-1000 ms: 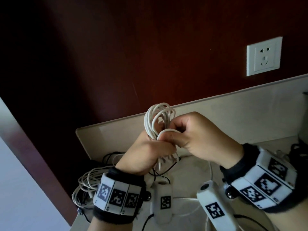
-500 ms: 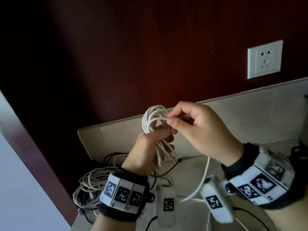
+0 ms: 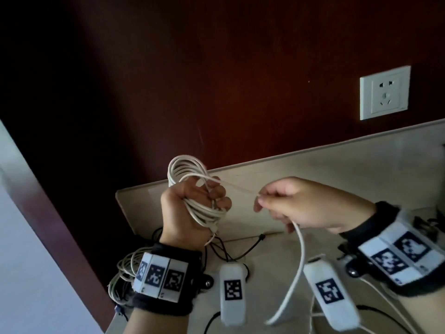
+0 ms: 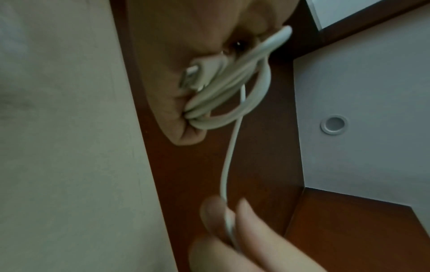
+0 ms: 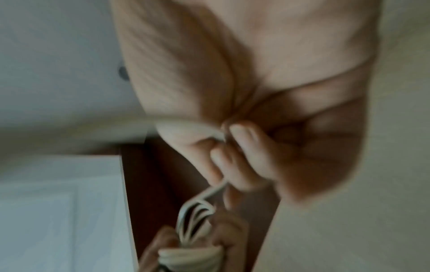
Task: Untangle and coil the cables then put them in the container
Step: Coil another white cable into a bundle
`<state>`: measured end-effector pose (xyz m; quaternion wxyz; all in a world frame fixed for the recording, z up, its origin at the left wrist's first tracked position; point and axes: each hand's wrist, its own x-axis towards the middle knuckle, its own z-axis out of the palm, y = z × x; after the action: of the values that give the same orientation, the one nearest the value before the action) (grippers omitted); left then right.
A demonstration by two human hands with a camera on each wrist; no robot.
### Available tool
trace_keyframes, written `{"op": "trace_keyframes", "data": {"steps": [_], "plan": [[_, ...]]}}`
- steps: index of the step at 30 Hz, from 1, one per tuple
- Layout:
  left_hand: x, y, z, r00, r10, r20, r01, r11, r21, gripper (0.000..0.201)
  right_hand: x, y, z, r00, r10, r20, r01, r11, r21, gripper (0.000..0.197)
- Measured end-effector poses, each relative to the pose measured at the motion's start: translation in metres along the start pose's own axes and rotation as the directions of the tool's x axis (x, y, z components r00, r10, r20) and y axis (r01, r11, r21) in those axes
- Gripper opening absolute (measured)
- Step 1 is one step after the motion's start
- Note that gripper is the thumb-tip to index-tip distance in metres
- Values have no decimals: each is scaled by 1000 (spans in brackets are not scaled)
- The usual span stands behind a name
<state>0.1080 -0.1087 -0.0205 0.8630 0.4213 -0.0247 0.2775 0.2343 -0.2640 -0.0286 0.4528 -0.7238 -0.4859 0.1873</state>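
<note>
Since a moment ago, the right hand (image 3: pixel 305 206) has pulled away from the left hand (image 3: pixel 190 208) toward the right of the frame, so a short straight bit of white cable (image 3: pixel 231 186) now runs between them.

Left hand fingers are curled tight round the white coil (image 3: pixel 185 169), held up in the middle of the frame above the counter (image 3: pixel 337 169). Right hand pinches the loose end of the same cable between thumb and fingertips (image 4: pixel 209 215); the rest of it hangs down in a curve to the lower middle of the frame.

This looks like the coiling step, nearly at the end of this cable. Next, the loose tail probably needs wrapping round the bundle or tucking in, while the left hand keeps the loops from springing open.

Loops stand up tall, long way running up and down, top loop toward the dark wall. More cables (image 3: pixel 122 271) lie in a pile at the lower left. I cannot see the container.
</note>
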Motion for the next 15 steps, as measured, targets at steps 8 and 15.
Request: {"op": "trace_keyframes", "data": {"steps": [8, 15], "plan": [[-1, -20, 9, 995, -75, 71, 62, 983, 173, 60, 11, 3, 26, 888, -302, -347, 196, 931, -309, 47], [5, -30, 4, 995, -63, 83, 45, 978, 202, 56, 14, 6, 34, 726, -463, -508, 385, 886, -258, 48]]}}
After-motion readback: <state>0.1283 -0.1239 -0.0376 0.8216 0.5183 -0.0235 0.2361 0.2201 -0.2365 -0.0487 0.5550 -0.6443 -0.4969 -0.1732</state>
